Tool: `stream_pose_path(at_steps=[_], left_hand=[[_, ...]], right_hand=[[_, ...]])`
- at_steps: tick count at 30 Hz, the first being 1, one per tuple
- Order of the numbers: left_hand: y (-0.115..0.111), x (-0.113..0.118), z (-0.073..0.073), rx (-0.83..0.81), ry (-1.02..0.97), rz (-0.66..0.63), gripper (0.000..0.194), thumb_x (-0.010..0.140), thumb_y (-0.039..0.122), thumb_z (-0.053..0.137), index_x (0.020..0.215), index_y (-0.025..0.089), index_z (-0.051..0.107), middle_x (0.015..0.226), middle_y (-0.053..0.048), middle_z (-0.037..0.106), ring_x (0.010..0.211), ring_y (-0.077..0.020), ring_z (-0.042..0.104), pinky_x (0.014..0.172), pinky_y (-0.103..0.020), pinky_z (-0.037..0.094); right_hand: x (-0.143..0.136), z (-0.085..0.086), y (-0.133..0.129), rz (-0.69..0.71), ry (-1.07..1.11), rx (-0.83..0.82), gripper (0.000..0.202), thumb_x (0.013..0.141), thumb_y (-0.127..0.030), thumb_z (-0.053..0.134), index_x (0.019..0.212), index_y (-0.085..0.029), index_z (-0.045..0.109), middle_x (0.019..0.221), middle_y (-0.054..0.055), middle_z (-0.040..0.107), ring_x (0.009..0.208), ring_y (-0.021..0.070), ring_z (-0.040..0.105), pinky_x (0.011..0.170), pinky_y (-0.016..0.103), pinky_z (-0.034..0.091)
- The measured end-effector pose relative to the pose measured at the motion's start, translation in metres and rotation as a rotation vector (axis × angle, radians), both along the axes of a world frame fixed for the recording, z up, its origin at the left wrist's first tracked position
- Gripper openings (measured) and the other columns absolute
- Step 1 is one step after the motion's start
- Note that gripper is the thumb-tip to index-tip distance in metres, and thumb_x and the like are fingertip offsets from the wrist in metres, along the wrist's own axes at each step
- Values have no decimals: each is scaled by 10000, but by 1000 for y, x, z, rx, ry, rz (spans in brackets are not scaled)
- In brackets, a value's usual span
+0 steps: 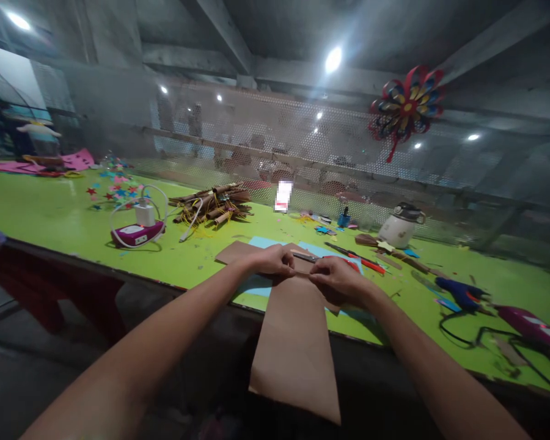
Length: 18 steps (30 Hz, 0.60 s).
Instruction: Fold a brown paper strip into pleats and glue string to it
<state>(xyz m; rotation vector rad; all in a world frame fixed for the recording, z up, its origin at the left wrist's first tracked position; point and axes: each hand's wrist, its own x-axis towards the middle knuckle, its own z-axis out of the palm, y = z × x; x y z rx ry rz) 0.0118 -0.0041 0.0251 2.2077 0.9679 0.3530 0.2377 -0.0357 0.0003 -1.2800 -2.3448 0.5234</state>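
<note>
A long strip of brown kraft paper [297, 342] hangs over the table's front edge toward me. My left hand [277, 261] pinches its far end, fingers closed. Beside it, my right hand [337, 278] holds the same end, thumb and fingers pressed together. The paper's far edge looks folded or rolled between the hands, though the fingers hide part of it. Just beyond my fingertips lie scissors [304, 256], partly covered by my right hand. More brown paper [236, 252] and light blue sheets [259, 287] are underneath.
On the green table [55, 201] are a purple power strip [140, 233] with a charger, a pile of rolled paper sticks [215, 208] and a red-handled tool [369, 264]. At right sit a kettle [398, 226], a blue glue gun [462, 293] and another power strip [534, 330] with cables.
</note>
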Motion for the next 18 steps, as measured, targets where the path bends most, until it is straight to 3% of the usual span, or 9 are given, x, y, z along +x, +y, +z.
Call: stream_pose_path(at_steps=[6,18], left_hand=[[1,1,-3,78,46,-56,135,728,232,608,798,122,641,658,-25,571,590,-111,461,571,-241,323],[17,-2,-17,268,98,-153,109,715,158,581,803,135,640,695,-39,593,589,-114,465,542,-231,306]], right_hand=[[1,-9,3,40,-97,207,161,814,-260,560,744,-173,676,736,47,646,681,155,550,624,264,386],[3,-3,-2,35,-196,210,112,812,-186,549,793,-182,660,799,43,640,707,147,553,627,238,379]])
